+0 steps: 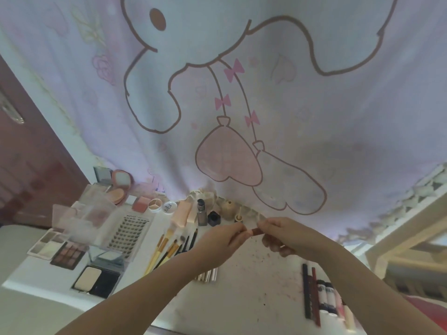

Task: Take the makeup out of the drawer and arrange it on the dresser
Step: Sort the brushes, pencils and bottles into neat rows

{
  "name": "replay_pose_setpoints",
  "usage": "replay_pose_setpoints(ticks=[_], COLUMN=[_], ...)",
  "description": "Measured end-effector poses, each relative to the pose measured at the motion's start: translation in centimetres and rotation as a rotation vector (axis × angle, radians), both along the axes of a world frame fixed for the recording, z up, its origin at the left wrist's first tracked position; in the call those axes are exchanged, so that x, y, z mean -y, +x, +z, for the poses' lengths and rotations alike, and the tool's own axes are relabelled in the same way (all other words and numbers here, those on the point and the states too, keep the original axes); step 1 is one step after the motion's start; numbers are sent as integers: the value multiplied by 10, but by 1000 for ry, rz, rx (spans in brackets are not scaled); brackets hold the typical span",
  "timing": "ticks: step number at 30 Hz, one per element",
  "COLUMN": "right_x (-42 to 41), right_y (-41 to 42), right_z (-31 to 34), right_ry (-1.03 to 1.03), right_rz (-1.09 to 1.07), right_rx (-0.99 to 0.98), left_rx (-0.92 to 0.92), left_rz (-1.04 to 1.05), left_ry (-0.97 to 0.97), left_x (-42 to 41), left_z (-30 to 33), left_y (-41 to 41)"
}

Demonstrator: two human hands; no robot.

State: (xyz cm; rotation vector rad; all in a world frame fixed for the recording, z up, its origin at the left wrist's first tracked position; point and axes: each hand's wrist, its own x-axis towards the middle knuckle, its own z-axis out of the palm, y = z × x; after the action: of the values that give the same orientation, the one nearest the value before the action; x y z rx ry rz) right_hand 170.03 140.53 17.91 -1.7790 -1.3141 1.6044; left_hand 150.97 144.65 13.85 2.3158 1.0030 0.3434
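Note:
Both hands meet above the white dresser top [254, 281], holding a small reddish-brown stick-shaped cosmetic [256, 231] between them. My left hand [223, 240] pinches its left end and my right hand [281, 234] pinches its right end. Makeup is laid out on the dresser: eyeshadow palettes [69, 255], a lash box [128, 232], a powder compact [96, 281], brushes [169, 245], and pencils and tubes [319, 296] at the right. The drawer is out of sight.
Small bottles and jars [212, 212] line the back edge under a pink cartoon curtain [242, 105]. Clear plastic lids [79, 218] lie at the left. A dark wooden door [31, 146] stands left; a pale frame [399, 233] is at the right.

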Motion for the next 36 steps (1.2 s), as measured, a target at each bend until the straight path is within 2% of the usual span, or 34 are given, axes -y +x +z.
replay_pose_setpoints(ticks=[3,7,12,16,21,26,30,36], right_x=[-2,-2,-2,-2,-4,-2,-2,0], right_y=[0,5,5,12,11,19,18,21], right_z=[4,5,4,3,2,-1,-2,1], right_ry=[-46,-5,-72,-26,-80,-41,-65,-87], right_rz=[9,26,18,35,17,8,-4,-4], right_rx=[32,-39,36,-51,17,-64,-21,-57], left_rx=[9,-3,8,-15,9,1,8,-16], left_rz=[-22,-23,-20,-13,-6,7,2,-1], left_ry=[17,38,41,46,57,55,59,68], left_x=[-1,-2,-2,-3,-3,-2,-1,-3], left_z=[3,2,-2,-6,-7,-9,-10,-13], left_y=[1,1,3,3,6,6,8,7])
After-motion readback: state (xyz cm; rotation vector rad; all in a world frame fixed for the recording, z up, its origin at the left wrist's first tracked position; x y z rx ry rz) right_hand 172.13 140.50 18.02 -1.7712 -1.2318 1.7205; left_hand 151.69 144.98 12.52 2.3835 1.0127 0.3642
